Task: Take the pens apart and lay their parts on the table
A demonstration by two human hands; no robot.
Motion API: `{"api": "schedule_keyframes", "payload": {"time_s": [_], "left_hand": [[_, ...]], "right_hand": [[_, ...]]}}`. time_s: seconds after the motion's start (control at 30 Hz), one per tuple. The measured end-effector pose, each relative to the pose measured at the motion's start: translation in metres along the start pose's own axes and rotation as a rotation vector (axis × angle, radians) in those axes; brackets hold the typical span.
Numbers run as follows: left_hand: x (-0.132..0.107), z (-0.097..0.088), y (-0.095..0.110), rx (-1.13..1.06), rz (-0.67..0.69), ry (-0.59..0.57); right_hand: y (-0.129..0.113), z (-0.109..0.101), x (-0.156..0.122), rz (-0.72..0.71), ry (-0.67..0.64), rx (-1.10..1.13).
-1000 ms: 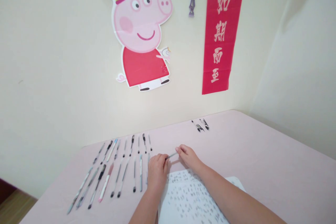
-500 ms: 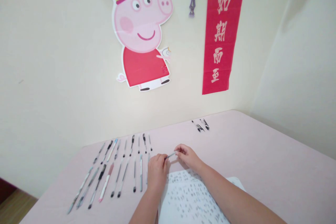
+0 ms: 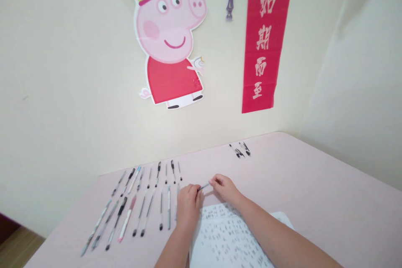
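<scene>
Between my hands, just above the far edge of a written-on sheet of paper (image 3: 226,234), is a thin pen (image 3: 204,186) with a dark end and a clear barrel. My left hand (image 3: 189,201) is closed around its dark end. The fingertips of my right hand (image 3: 223,186) pinch the other end. To the left of my left hand, pens lie in two rows, among them a pink and white pen (image 3: 127,220), a black-gripped pen (image 3: 117,222) and a grey-blue pen (image 3: 168,207). One pen is partly hidden behind my left hand.
A pink-covered table (image 3: 314,192) meets the wall at the back. Several small black pen parts (image 3: 241,150) lie near its far edge. On the wall hang a cartoon pig cutout (image 3: 172,46) and a red banner (image 3: 266,42).
My right hand has shifted very slightly, its fingers still on the pen's end. My left hand and the laid-out pens look the same.
</scene>
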State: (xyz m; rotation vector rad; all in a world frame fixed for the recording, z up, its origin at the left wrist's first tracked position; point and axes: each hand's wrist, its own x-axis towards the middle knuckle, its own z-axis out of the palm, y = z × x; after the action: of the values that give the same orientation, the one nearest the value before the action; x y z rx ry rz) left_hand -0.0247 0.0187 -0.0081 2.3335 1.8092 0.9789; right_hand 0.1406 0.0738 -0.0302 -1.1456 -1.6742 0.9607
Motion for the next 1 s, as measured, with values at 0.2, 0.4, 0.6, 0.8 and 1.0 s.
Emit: {"api": "schedule_keyframes", "payload": {"time_s": [0.2, 0.4, 0.6, 0.8, 1.0], "left_hand": [[0.0009, 0.0002, 0.0006, 0.002, -0.004, -0.001], [0.0011, 0.0021, -0.0009, 0.007, -0.021, -0.025], [0.0006, 0.0047, -0.0035, 0.009, -0.021, -0.003], [0.0011, 0.0042, -0.003, -0.005, 0.003, -0.011], [0.0018, 0.0027, -0.0013, -0.024, 0.002, -0.042]], "right_hand": [[-0.0034, -0.0011, 0.0005, 0.011, -0.016, 0.09], [-0.0035, -0.0013, 0.0014, 0.009, -0.017, 0.193], [-0.0053, -0.0029, 0.0014, 0.034, -0.028, 0.294], [-0.0054, -0.0044, 0.0016, 0.104, -0.011, 0.367], [-0.0043, -0.005, 0.0038, 0.164, 0.012, 0.458]]}}
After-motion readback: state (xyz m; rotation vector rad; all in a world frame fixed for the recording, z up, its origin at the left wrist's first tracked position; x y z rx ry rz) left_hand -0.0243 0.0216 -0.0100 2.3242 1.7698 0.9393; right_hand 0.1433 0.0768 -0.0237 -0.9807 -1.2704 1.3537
